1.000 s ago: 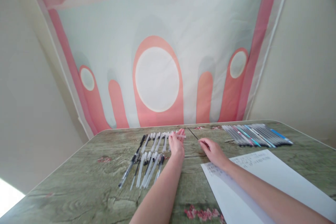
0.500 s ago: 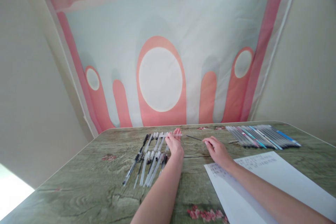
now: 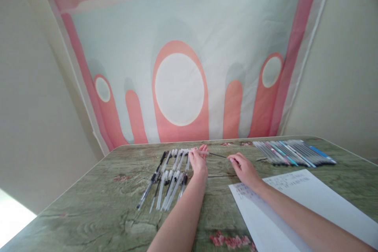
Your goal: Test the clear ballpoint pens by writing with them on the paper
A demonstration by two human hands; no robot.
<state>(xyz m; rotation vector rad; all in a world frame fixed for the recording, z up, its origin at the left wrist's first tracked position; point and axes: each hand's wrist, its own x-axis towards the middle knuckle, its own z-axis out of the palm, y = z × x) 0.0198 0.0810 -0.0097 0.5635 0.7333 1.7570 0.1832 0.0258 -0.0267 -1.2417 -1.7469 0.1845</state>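
Note:
My left hand (image 3: 199, 161) is closed on a clear pen barrel (image 3: 203, 152), held level with its end pointing right. My right hand (image 3: 243, 168) pinches one end of a thin dark pen refill (image 3: 218, 155). The refill's other end meets the barrel's right end; whether its tip is inside I cannot tell. Left of my left hand lie two rows of pen parts: white-capped pieces (image 3: 177, 158) at the back and clear barrels (image 3: 174, 191) nearer me. A black-capped pen (image 3: 147, 189) lies along their left side.
A row of pens and refills (image 3: 292, 153) lies at the back right of the wood-patterned table (image 3: 97, 204). Under my right forearm is a white sheet of paper (image 3: 283, 201) with handwriting. A pink and white patterned cloth (image 3: 218, 47) hangs behind the table.
My left hand has moved slightly right with the barrel, closing the gap to the refill, so their ends now meet. My right hand has barely moved.

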